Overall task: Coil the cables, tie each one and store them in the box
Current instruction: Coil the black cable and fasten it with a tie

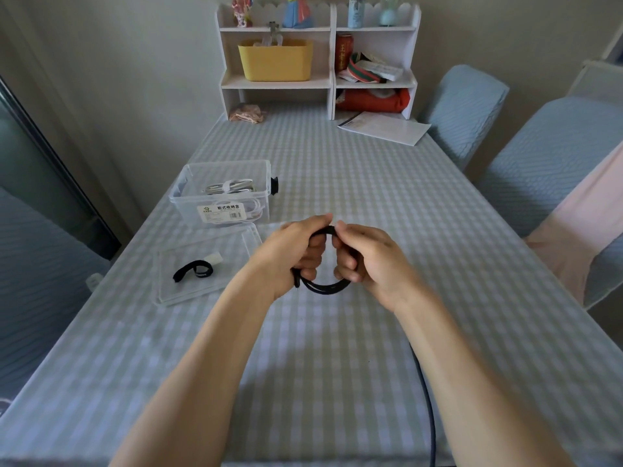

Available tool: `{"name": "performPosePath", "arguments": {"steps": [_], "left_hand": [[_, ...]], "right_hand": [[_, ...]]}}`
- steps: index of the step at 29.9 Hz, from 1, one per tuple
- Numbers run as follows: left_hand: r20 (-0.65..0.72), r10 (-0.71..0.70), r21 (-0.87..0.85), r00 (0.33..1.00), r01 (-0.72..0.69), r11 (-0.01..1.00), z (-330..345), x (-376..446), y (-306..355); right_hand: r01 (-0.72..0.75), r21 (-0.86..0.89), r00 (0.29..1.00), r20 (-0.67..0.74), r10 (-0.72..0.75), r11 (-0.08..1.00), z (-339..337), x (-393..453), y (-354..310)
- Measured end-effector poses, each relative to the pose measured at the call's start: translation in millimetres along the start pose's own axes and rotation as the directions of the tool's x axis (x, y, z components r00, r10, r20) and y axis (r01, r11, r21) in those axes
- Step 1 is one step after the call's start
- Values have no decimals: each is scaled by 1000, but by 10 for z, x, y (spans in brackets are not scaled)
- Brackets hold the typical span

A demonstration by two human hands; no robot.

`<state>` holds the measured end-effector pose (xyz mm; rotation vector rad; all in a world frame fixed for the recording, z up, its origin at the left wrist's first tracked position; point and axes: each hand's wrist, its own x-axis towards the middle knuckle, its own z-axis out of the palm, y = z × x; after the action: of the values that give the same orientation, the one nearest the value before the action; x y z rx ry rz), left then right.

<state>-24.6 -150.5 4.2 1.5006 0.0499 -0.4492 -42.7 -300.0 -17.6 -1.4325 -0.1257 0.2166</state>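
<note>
A black cable is wound into a small coil above the middle of the table. My left hand grips the coil's left side. My right hand holds the right side and pinches the strand at the top. The cable's loose end trails under my right forearm toward the table's near edge. A clear plastic box stands at the left, with tied white cables inside. Its clear lid lies in front of it, and a black strap tie and a small white piece rest on the lid.
A white shelf unit with a yellow basket stands at the table's far end. Papers lie at the far right. Two blue-covered chairs line the right side. The checked tablecloth covers the table.
</note>
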Motion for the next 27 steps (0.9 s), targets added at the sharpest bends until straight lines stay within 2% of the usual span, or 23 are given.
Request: {"name": "performPosePath", "arguments": {"steps": [3, 6, 9, 14, 16, 19, 23, 27], "left_hand": [[-36, -34, -338, 999, 20, 941, -25, 32, 30], [-28, -24, -428, 999, 9, 904, -41, 21, 53], [-33, 46, -240, 998, -52, 969, -57, -3, 63], [-65, 72, 77, 995, -67, 995, -2, -53, 82], [-85, 80, 103, 993, -71, 992, 26, -48, 67], [-48, -1, -49, 999, -1, 999, -6, -37, 76], [40, -109, -326, 993, 116, 938, -80, -35, 102], [16, -102, -449, 995, 98, 888, -80, -25, 100]], "right_hand": [[-8, 135, 996, 88, -4, 991, 9, -6, -5], [-5, 253, 995, 101, -21, 968, 26, 6, -15], [-3, 272, 998, 56, -13, 962, 9, 16, -16], [-45, 146, 997, 70, 35, 988, 24, 17, -3], [-71, 155, 996, 71, 61, 985, 57, 14, -22], [-101, 226, 990, 120, 75, 969, 25, -8, -32], [-32, 170, 959, 282, -17, 985, -71, -23, -2], [55, 134, 959, 268, -90, 989, -52, -12, 0]]}}
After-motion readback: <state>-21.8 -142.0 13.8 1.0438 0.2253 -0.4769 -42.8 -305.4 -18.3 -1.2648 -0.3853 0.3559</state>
